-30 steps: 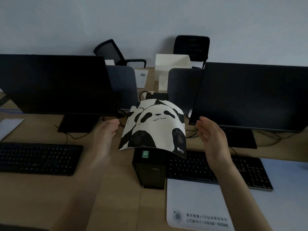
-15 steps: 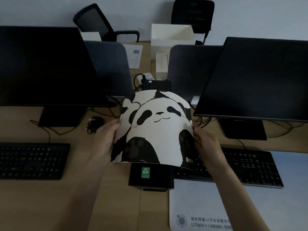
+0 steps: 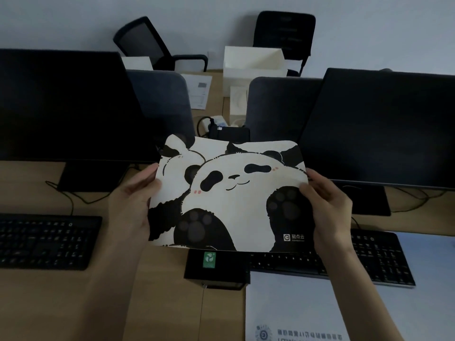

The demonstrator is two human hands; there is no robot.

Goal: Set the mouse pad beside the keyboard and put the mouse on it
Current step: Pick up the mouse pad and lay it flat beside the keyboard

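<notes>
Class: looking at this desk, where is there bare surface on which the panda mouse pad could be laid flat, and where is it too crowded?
Held by the left hand and right hand, the mouse pad has bare wood between the left keyboard and the black box. Crowded: around the right keyboard and white sheet.

Straight beyond your grip, a plain pale wall (image 3: 221,11) closes the room, and the light on it is dim and even. Far past the grip and to its left, a black mesh chair (image 3: 145,43) sits tilted. A second black chair (image 3: 284,33) stands upright further right. Beneath the grip lies a light wooden desk (image 3: 160,303), with a seam running towards you. Just behind the grip stand two grey-blue partition panels, the left panel (image 3: 160,99) and the right panel (image 3: 275,107). A dark left monitor (image 3: 61,102) and right monitor (image 3: 381,124) flank the grip on either side.
</notes>
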